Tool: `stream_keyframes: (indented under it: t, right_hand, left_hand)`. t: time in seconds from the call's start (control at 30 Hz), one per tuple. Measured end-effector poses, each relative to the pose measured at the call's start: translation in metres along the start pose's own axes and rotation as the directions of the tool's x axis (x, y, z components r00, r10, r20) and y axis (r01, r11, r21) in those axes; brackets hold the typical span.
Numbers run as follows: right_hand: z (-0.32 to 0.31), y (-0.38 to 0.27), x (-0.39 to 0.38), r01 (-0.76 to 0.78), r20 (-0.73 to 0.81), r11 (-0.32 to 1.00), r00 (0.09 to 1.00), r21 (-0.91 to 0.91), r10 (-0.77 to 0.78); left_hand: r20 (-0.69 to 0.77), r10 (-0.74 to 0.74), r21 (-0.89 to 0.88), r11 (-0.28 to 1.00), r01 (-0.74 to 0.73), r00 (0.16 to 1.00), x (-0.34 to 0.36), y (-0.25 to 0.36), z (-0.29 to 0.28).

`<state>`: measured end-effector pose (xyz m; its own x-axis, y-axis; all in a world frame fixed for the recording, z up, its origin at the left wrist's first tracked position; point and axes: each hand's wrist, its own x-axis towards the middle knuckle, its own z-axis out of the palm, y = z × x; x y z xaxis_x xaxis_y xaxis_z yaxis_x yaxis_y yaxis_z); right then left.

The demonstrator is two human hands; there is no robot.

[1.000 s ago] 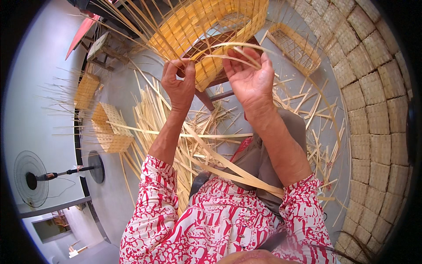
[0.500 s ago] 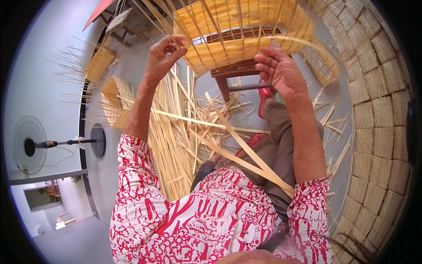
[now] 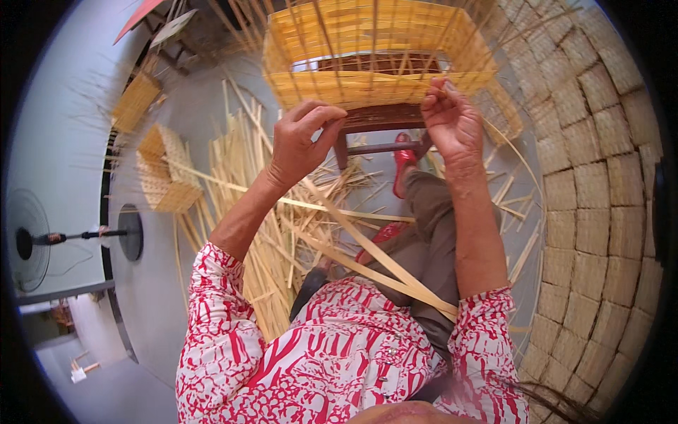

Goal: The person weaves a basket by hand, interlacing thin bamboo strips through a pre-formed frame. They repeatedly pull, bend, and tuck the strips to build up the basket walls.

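A half-woven yellow basket (image 3: 311, 86) of flat strips, with upright stakes rising from its walls, rests on a dark wooden stool (image 3: 381, 118). My left hand (image 3: 302, 141) is beside the near wall's lower left part, thumb and fingertips drawn together. Whether anything lies between them is too small to see. At the right end of the near wall, my right hand (image 3: 453, 127) has its fingers curled in a pinch on a thin weaving strip (image 3: 522, 159), which curves away down to the right.
Long pale strips (image 3: 247, 212) and offcuts cover the floor before me; some cross my lap. Other woven baskets (image 3: 166, 173) stand at left. Stacked woven blocks (image 3: 590, 226) line the right side. A standing fan (image 3: 78, 234) is at far left.
My left hand has moved from the basket's left corner down and to the right, along the near wall. My right hand's fingers have closed in at the wall. The view has shifted slightly.
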<state>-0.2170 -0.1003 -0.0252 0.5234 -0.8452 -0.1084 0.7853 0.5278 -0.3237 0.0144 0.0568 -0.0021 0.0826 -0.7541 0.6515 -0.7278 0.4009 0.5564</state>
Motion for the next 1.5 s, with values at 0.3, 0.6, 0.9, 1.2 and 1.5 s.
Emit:
stream_keyframes:
  t: [0.3, 0.6, 0.9, 1.2, 1.5]
  right_hand:
    - [0.020, 0.005, -0.022, 0.231, 0.060, 0.906, 0.972, -0.356, -0.225]
    - [0.040, 0.037, -0.018, 0.404, 0.322, 0.457, 0.914, -0.793, -0.248]
    - [0.033, 0.038, -0.006, 0.433, 0.329, 0.480, 0.899, -0.763, -0.289]
    - [0.012, 0.005, -0.013, 0.171, -0.349, 0.955, 0.903, -0.242, -0.250]
    - [0.012, -0.008, -0.006, 0.228, -0.251, 0.943, 0.924, -0.244, -0.288]
  left_hand:
    - [0.150, 0.335, 0.272, 0.891, -0.364, 0.930, 0.082, 0.010, 0.046]
    - [0.076, 0.048, -0.079, 0.996, -0.042, 0.996, 0.091, 0.010, 0.040]
    - [-0.007, -0.026, -0.048, 0.999, 0.025, 1.000, 0.095, 0.008, 0.048]
    - [0.141, -0.013, 0.610, 0.789, -0.077, 0.990, 0.089, 0.009, 0.052]
    - [-0.140, 0.178, 0.294, 0.947, -0.131, 0.974, 0.053, -0.003, 0.012]
